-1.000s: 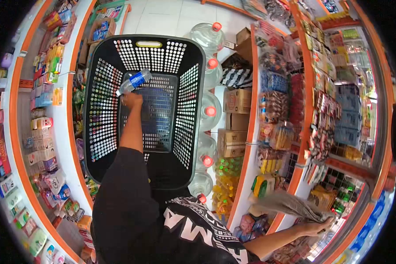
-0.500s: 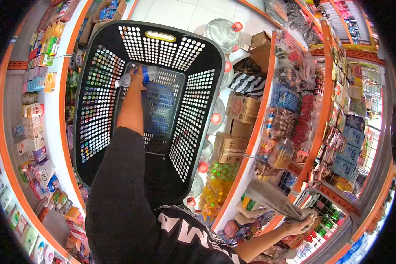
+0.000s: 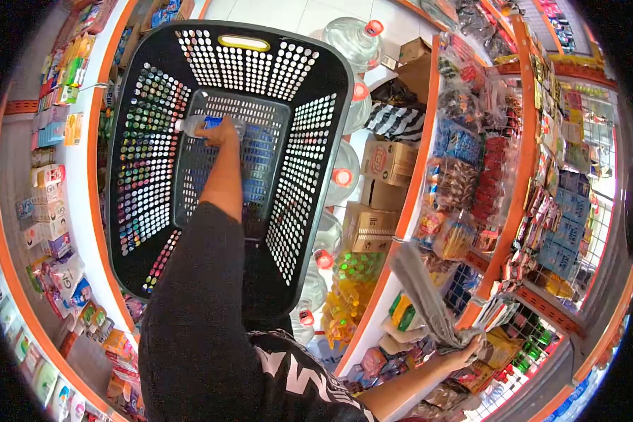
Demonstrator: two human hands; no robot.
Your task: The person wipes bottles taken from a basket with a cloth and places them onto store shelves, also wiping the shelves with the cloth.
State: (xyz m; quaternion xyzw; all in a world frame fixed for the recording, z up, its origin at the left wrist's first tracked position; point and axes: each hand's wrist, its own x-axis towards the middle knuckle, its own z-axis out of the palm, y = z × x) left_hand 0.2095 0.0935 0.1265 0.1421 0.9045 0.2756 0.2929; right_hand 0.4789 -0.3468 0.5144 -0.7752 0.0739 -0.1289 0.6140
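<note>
A large black plastic basket (image 3: 267,285) with perforated sides takes up the middle of the head view. Deep inside it, my left hand (image 3: 223,132) is closed around a clear plastic bottle (image 3: 192,127) with a blue label. The bottle lies sideways near the basket's bottom, its cap end pointing left; whether it touches the bottom I cannot tell. At the lower right, my right hand (image 3: 465,353) grips the bunched end of a grey cloth (image 3: 429,295). The rest of the cloth stretches up and left, beside the shelf.
Several large water jugs (image 3: 342,176) with red caps line the basket's right side. Behind them are cardboard boxes (image 3: 387,163) and yellow bottles (image 3: 344,306). Orange-edged shelves (image 3: 98,211) full of packaged goods stand on both sides. White floor tiles (image 3: 288,13) show beyond the basket.
My left hand has shifted slightly right and down inside the basket, with the bottle now turned more level. The grey cloth has swung and narrowed as my right hand moved a little left.
</note>
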